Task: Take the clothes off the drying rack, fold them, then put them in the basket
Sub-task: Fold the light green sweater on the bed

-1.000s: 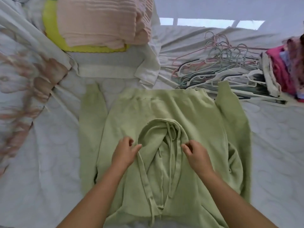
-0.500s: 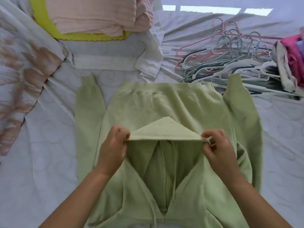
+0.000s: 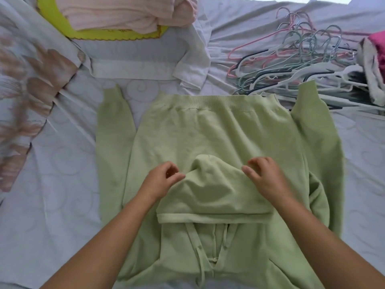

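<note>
Left hand: the left hand (image 3: 161, 180) lies on the hoodie at the left edge of the folded hood, fingers curled loosely with the tips close together; it grasps nothing, though the thumb side touches the hood's edge
Right hand: the right hand (image 3: 265, 177) rests at the hood's right edge, fingers bent and slightly spread, pressing lightly on the cloth, nothing pinched in it
Arms: both bare forearms come up from the bottom corners and angle inward toward the hood
Hoodie: the light green hoodie (image 3: 208, 130) lies flat on the bed, ribbed hem at the far end, neck nearest the person
Hood: the hood (image 3: 212, 195) is folded up over the body of the hoodie, its hemmed edge running straight across above the neck opening
Drawstrings: two drawstrings (image 3: 198, 253) hang down from the neck opening toward the near edge
Sleeves: the left sleeve (image 3: 113, 130) lies straight beside the body; the right sleeve (image 3: 316, 132) lies along the other side, bunched lower down
Bed: a pale sheet (image 3: 52, 184) with faint swirls, creased
Hangers: a heap of hangers (image 3: 291, 59) lies far right, just beyond the hem
Pink pile: folded pink cloth (image 3: 125, 13) on something yellow (image 3: 104, 34) at the far left
White garment: a white garment (image 3: 145, 57) lies just past the hoodie
Floral cloth: a floral cloth (image 3: 27, 69) on the left
Far right: a magenta cloth (image 3: 378, 42) at the edge
</note>
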Tool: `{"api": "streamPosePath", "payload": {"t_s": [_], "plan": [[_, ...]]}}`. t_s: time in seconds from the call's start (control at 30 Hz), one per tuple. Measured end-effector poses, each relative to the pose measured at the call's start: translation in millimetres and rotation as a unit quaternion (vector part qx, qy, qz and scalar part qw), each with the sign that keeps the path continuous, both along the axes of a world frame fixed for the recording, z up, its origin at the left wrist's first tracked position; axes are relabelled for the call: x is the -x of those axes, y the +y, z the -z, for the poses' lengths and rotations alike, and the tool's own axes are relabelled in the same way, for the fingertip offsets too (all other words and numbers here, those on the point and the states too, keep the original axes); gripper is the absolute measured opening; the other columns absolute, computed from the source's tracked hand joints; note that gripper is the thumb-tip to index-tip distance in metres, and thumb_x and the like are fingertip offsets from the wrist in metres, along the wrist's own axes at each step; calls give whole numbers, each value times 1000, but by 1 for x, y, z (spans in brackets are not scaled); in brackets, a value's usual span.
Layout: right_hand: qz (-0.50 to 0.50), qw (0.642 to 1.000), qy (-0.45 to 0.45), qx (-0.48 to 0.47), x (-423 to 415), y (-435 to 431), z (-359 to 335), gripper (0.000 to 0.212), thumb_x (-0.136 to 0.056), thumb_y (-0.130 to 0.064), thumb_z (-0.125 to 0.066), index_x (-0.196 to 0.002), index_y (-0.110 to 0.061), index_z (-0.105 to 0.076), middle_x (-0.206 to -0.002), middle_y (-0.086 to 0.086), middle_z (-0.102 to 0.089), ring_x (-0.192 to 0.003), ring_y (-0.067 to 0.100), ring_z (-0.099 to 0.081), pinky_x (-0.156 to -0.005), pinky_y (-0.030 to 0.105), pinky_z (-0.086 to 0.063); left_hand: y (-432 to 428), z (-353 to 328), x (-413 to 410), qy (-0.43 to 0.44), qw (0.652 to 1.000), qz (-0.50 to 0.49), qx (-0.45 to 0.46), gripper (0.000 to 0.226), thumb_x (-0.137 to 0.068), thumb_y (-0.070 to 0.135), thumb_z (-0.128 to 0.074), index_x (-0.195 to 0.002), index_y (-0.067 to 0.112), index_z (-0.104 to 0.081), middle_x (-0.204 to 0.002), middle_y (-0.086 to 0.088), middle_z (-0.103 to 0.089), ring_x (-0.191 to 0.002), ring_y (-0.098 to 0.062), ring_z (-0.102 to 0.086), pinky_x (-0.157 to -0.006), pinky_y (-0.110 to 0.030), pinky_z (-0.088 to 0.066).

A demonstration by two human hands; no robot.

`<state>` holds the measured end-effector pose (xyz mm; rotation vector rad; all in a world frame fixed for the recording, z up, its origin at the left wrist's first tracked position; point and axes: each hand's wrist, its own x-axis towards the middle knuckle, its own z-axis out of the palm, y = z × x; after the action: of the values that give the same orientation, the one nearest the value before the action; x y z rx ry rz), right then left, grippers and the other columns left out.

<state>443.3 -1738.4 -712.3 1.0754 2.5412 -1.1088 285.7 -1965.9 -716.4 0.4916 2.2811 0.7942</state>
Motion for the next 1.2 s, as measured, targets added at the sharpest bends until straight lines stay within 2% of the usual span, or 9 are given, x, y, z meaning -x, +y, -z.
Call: {"api": "streamPosePath", "payload": {"t_s": [0.07, 0.27, 0.47, 0.6, 0.73, 0.87, 1.0, 1.1, 1.2], "plan": [[-7, 999, -28, 46, 15, -3, 7, 30, -84, -32, -67, -107, -14, -62, -93, 2, -57, -85, 18, -55, -77, 31, -46, 14, 3, -2, -64, 996, 43, 48, 18, -80, 24, -71, -73, 20, -55, -69, 9, -53, -70, -13, -50, -58, -18, -37], [124, 979, 139, 85, 5, 6, -2, 11, -89, -15, -61, -79, -16, -58, -70, -7, -54, -65, 7, -48, -55, 8, -36, -7, 0, -4, -46, 977, -131, -163, 14, -85, 19, -63, -76, 21, -52, -70, 9, -51, -61, 2, -45, -59, -12, -37], [101, 987, 49, 117, 6, -4, 16, 19, -91, -33, -58, -90, -15, -60, -77, -6, -57, -70, 10, -50, -62, 22, -39, 9, 14, 2, -97, 988, -105, -59, 14, -86, 27, -65, -86, 15, -57, -72, 4, -53, -71, -12, -48, -64, -20, -38], [76, 990, 86, 81, 24, 1, 12, 11, -88, -25, -63, -88, -14, -62, -72, -7, -55, -66, 8, -49, -57, 14, -37, 24, 14, 9, -35, 997, -48, -58, 19, -86, 19, -65, -72, 22, -51, -67, 8, -50, -63, -8, -44, -60, -24, -34], [30, 993, 32, 109, 48, 2, 10, 23, -84, -35, -67, -90, -15, -61, -78, -6, -56, -72, 11, -51, -65, 26, -40, 40, 13, 9, -58, 998, 8, 2, 27, -82, 39, -67, -87, 16, -56, -75, 9, -53, -69, -7, -48, -63, -23, -37], [-16, 997, 60, 55, 58, -1, 10, 21, -86, -33, -66, -77, -14, -61, -63, -5, -51, -67, 18, -48, -63, 33, -38, 63, 6, 10, 28, 999, -4, -37, 35, -88, 28, -62, -59, 22, -43, -56, 6, -42, -60, -16, -41, -59, -30, -30], [14, 994, 61, -94, 59, 0, 19, 30, -93, -33, -51, -94, -7, -64, -95, 13, -61, -94, 31, -55, -78, 38, -41, 64, 15, 14, 36, 997, -53, 31, 44, -95, 39, -47, -57, 17, -41, -63, -2, -48, -72, -23, -48, -64, -34, -34], [-172, 942, 203, -204, 53, -25, 25, 35, -90, -27, -44, -109, -7, -66, -119, 18, -61, -110, 34, -54, -93, 35, -35, 60, 20, 13, -10, 999, -45, 18, 34, -94, 39, -49, -67, 19, -45, -66, 4, -47, -75, -19, -47, -64, -31, -31], [-344, 912, 51, -218, 44, -47, 38, 64, -90, -47, -14, -143, -21, -38, -154, 3, -19, -144, 20, -16, -114, 32, -6, 43, 14, 14, -42, 994, -92, -42, 23, -88, 32, -61, -84, 10, -57, -71, 4, -53, -74, -15, -49, -62, -22, -35]]}}
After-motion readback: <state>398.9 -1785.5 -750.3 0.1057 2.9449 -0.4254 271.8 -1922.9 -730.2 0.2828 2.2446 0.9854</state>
